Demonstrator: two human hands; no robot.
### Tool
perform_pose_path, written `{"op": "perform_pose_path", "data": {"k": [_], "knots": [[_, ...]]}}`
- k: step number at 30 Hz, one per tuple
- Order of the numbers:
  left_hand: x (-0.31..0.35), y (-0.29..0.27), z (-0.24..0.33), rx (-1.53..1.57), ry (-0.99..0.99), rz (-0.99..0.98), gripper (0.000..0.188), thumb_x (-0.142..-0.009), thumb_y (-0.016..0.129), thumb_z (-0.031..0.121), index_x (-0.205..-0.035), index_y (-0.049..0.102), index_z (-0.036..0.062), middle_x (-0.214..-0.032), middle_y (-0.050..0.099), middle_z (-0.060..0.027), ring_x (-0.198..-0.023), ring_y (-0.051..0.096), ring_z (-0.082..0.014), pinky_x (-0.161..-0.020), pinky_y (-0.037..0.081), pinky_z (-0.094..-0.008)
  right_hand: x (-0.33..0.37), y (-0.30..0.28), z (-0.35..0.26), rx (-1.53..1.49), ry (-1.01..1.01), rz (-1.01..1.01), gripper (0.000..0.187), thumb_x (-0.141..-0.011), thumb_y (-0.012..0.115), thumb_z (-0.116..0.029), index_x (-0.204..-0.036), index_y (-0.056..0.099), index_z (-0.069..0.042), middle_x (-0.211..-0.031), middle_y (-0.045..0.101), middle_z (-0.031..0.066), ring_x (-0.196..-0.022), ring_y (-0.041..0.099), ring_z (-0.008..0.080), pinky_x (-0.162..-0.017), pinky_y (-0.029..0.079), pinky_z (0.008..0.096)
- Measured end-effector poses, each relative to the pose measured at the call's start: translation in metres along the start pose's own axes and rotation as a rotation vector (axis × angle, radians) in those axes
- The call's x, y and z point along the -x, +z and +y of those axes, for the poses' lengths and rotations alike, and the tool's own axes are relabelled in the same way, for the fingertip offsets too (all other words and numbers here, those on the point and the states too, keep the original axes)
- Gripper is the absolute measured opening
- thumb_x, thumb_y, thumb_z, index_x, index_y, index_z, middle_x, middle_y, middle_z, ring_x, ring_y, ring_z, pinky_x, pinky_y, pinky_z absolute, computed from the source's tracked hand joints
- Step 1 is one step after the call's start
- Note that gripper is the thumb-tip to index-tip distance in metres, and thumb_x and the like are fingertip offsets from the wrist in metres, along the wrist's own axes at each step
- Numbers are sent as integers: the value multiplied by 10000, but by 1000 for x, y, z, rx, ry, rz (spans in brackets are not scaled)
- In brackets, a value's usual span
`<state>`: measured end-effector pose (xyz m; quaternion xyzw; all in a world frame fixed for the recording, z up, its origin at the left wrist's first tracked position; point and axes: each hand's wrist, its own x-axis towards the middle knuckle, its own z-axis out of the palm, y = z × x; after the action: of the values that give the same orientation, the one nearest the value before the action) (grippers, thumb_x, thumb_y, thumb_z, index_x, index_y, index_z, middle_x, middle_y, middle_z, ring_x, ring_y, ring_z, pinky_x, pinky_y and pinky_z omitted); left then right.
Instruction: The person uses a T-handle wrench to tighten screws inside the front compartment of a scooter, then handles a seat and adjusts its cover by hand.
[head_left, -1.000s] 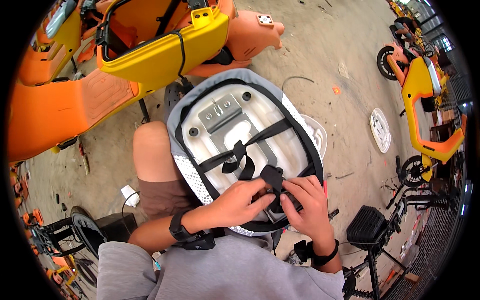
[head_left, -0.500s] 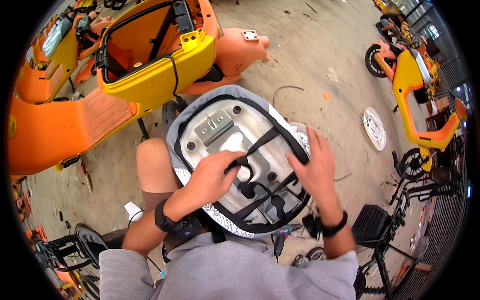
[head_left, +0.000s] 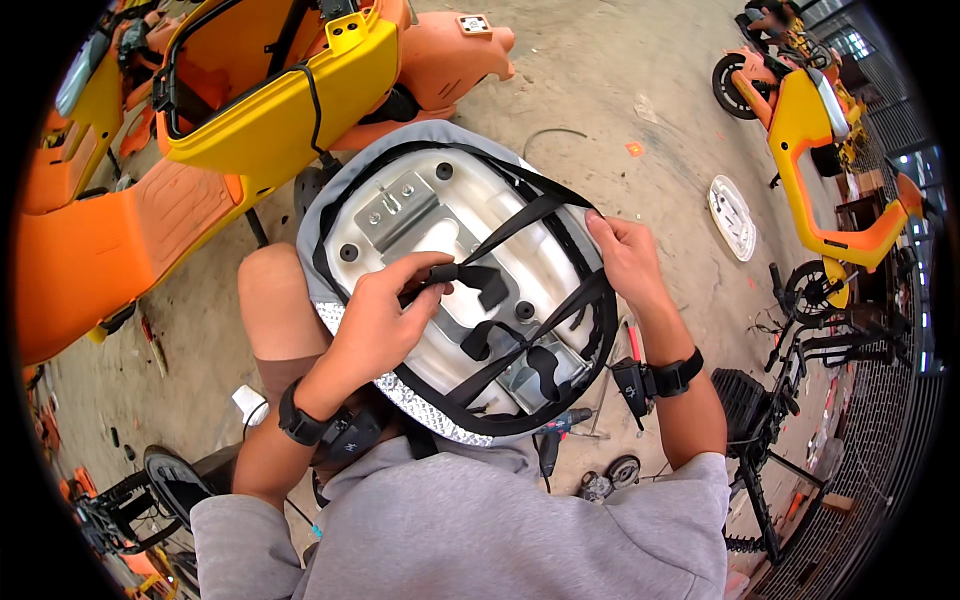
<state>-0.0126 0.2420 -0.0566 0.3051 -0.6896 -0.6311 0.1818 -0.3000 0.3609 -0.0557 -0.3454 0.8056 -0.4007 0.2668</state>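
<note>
Concrete workshop floor, scooters around; an upturned seat [head_left: 440,290] rests on the person's lap.

Head view: the seat's long axis runs from the lap up-left toward the yellow scooter body [head_left: 270,110]. Left hand [head_left: 375,325] lies over the seat's middle, fingers pinching a black strap [head_left: 470,272]. Right hand [head_left: 625,255] grips the seat's right rim, fingers curled on the cover's edge [head_left: 590,215]. Both hands touch the seat; the left is nearer the strap.

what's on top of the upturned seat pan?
Black straps cross the white seat pan; a grey metal bracket is bolted on. The left hand pinches a strap and hides the pan beneath; the right hand grips the rim.
</note>
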Motion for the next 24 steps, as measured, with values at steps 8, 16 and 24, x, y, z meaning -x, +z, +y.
{"op": "perform_pose_path", "data": {"k": [8, 16, 24], "knots": [[-2, 1, 2, 55, -71, -33, 277, -1002, 531, -12, -1267, 611, -25, -952, 688, -74, -857, 622, -103, -732, 516, -249, -1, 0, 5, -75, 20, -6, 481, -1023, 619, -311, -655, 534, -13, -615, 374, -94, -599, 319, 44, -518, 260, 287], [1, -1, -1, 105, -45, 31, 327, -952, 623, 0, -1279, 608, -7, -936, 709, -98, -856, 663, -130, -801, 537, -275, 27, 9, -7, 63, -197, 25, 301, -931, 718, -239, -1038, 700, 41, -831, 686, 85, -793, 651, 177, -751, 514, 321], [12, -10, -4, 402, 57, 13, 345, -1046, 585, 156, -1341, 552, -20, -1096, 702, -99, -972, 636, -116, -861, 529, -289, 63, 37, -66, 24, -594, -108, 420, -875, 732, -85, -1283, 663, -15, -985, 729, 144, -823, 706, 251, -768, 553, 336]]}}
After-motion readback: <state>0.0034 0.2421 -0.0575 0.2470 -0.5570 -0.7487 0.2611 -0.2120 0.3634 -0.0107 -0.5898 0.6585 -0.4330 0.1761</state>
